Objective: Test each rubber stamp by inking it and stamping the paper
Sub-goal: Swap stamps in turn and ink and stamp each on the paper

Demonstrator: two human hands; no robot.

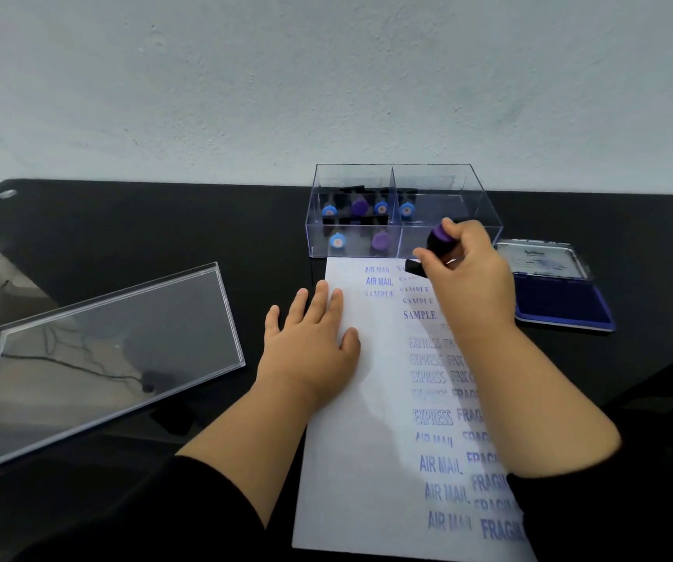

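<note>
Over smooth white paper (pixel 351 460), right hand (pixel 464 273) grips cylindrical stamp (pixel 434 247).

Seven stamps (pixel 437 243); one paper (pixel 371 440), ink pad (pixel 561 302), box (pixel 440 184), lid (pixel 95 358).

Left hand (pixel 313 338) flat; right hand (pixel 464 273) fingers curled.

Up top, a plain pale grey-white plastered wall (pixel 326 75) fills the whole upper half, its surface faintly rough and speckled, lit soft and even with no hard shadows. Right below it runs a glossy black flat-topped desk (pixel 144 221), its back edge meeting the wall in a straight line, and near the far left corner sits a small round silvery fitting (pixel 6 193). The dark sheen picks up dim reflections at the left.
</note>
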